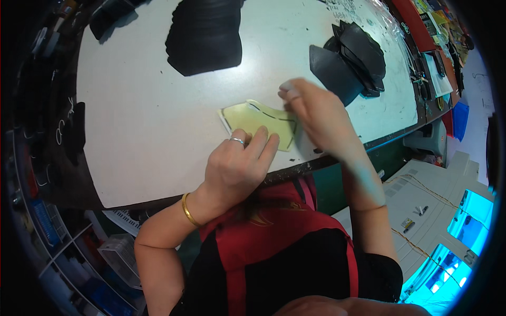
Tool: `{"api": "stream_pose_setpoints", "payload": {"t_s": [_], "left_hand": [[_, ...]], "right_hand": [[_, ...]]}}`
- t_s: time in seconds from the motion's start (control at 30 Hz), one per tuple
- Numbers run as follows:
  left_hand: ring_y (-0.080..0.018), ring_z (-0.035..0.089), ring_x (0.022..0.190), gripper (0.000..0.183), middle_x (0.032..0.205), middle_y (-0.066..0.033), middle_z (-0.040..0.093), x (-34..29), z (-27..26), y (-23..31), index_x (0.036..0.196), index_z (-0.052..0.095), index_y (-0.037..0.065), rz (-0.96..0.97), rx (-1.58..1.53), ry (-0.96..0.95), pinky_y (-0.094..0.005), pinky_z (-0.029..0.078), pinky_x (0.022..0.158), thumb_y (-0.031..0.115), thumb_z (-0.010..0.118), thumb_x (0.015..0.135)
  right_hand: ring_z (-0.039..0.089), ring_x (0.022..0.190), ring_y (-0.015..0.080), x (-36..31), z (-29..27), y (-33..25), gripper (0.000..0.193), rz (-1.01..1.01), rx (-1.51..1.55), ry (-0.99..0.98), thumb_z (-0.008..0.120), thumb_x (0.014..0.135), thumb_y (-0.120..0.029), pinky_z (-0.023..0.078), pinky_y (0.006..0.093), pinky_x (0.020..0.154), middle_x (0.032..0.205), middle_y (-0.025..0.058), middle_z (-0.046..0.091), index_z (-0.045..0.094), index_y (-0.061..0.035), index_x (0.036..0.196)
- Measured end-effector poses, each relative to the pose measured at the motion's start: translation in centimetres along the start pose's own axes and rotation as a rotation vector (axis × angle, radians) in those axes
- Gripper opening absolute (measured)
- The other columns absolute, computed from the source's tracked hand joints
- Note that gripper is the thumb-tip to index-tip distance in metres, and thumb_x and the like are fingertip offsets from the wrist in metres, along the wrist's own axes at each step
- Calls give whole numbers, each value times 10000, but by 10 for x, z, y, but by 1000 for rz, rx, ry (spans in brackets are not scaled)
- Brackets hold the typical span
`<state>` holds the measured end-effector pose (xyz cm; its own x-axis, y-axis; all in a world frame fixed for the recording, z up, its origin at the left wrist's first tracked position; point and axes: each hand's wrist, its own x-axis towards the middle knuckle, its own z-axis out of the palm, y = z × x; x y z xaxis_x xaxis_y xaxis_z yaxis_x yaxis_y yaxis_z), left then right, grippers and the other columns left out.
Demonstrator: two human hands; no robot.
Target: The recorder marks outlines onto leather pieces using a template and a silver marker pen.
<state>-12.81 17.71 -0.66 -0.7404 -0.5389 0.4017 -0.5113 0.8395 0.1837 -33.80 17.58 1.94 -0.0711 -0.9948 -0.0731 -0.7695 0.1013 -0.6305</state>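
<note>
A pale yellow template-like sheet [274, 126] with angled edges and dark slot-like lines lies on the white tabletop near its front edge. A light strip shows along its left side. My left hand [237, 160], with a ring and a gold bangle at the wrist, presses the sheet down with fingertips slightly apart. Just right of the sheet, my right hand [319, 113] is raised with thumb and fingers pinched together. Something greyish shows at its fingertips, but I cannot tell whether it is a small tool or a nail.
Overlapping black flat pieces [205, 37] form a neat stack beyond the sheet. A looser pile of black pieces [361, 55] lies at the far right, behind my right hand. More black pieces [113, 16] sit at the far left corner. A grey stool [427, 139] stands off the right edge.
</note>
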Motion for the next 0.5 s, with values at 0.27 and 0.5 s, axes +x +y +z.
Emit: {"api": "stream_pose_setpoints", "payload": {"t_s": [0.27, 0.5], "left_hand": [[-351, 656, 1087, 335, 1161, -144, 672, 35, -7, -62, 1136, 664, 10, -142, 1, 86, -445, 545, 919, 40, 719, 807], [-276, 663, 915, 263, 1067, -103, 682, -2, -13, -23, 1053, 724, 30, -10, -75, -72, -380, 550, 761, 75, 718, 794]], "right_hand": [[725, 820, 230, -13, -58, 40, 149, 36, 65, 269, 718, 935, -147, 552, 352, 725, 915, 125, 736, 762, -26, 1009], [663, 750, 105, -24, -50, 28, 180, -57, 210, 325, 662, 1021, -155, 526, 282, 680, 818, 69, 720, 720, 13, 1054]]}}
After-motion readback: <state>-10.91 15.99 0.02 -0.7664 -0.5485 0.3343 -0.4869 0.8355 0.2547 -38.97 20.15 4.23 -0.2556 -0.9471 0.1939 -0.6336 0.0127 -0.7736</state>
